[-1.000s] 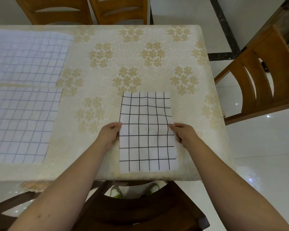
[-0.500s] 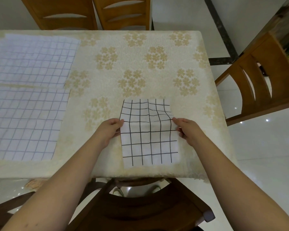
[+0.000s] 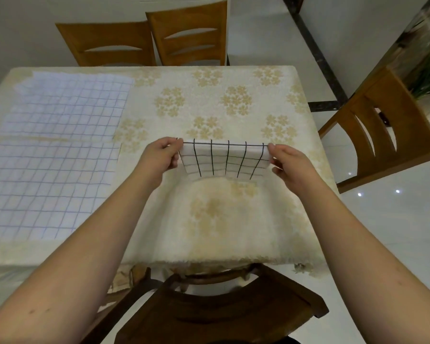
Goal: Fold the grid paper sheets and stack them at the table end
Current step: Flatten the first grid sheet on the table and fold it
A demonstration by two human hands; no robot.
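Over by the table's [image 3: 233, 234] left edge, two unfolded grid paper sheets [image 3: 60, 150] lie flat, well apart from my grip. My left hand [image 3: 159, 157] pinches the left end of the black-grid sheet [image 3: 224, 157], and my right hand [image 3: 287, 161] pinches the right end, thumbs and fingers closed on its raised edge. It hangs between both hands above mid-table, long axis running left to right, so either hand is equally near; the table's far edge lies straight ahead of my grip.
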